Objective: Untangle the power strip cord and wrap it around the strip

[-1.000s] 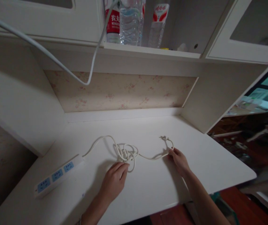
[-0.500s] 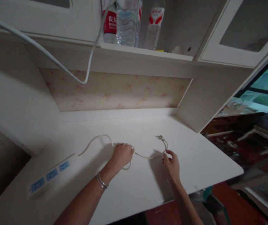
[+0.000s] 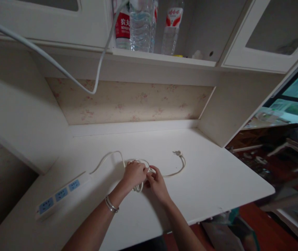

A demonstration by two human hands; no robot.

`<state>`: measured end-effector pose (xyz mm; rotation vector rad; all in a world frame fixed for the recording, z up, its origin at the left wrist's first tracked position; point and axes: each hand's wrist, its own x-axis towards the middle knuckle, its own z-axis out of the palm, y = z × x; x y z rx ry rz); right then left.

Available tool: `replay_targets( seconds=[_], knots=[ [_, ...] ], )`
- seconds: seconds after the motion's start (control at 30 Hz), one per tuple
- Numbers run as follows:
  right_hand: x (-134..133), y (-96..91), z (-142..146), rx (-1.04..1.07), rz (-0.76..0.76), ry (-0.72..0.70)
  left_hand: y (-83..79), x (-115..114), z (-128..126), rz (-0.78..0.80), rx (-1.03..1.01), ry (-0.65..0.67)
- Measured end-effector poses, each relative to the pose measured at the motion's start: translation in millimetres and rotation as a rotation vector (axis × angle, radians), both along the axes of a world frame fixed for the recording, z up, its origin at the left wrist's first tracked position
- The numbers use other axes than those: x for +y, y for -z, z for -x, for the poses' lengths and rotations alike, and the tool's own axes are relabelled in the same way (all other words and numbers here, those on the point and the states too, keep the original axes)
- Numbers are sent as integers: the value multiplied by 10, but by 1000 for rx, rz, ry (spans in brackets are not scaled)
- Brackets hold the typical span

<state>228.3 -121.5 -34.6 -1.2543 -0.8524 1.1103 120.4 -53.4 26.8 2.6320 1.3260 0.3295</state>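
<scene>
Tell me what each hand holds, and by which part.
The left hand grips the cord at its tangled coil; the right hand pinches the strand beside it.

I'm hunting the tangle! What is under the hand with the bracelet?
Under the left hand lies the bunched cord of the power strip; loops poke out at its edge. The right hand touches it. The bundle's middle is covered.

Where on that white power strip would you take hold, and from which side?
Across the narrow width of the power strip, near its middle, from above: it lies flat on the desk, long and slim, with its cord leaving the far end.
</scene>
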Motion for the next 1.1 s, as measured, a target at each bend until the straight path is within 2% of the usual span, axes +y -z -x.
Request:
replay_targets(
  seconds=[0.2,0.37,0.7,0.9,1.1],
  knots=[
    [29,-13,7,48,-63,29,-32,-30,112,34,-139,-7],
    [48,45,-117,11,-3,99,-56,-13,219,53,-328,-17],
    [-23,198,-489,-111,105,194,16,148,499,382,-711,-90],
    [-6,292,-687,-338,140,187,-28,113,592,378,-736,-62],
    [-22,246,-826,-592,89,245,-15,51,659,290,-698,41]
  ],
)
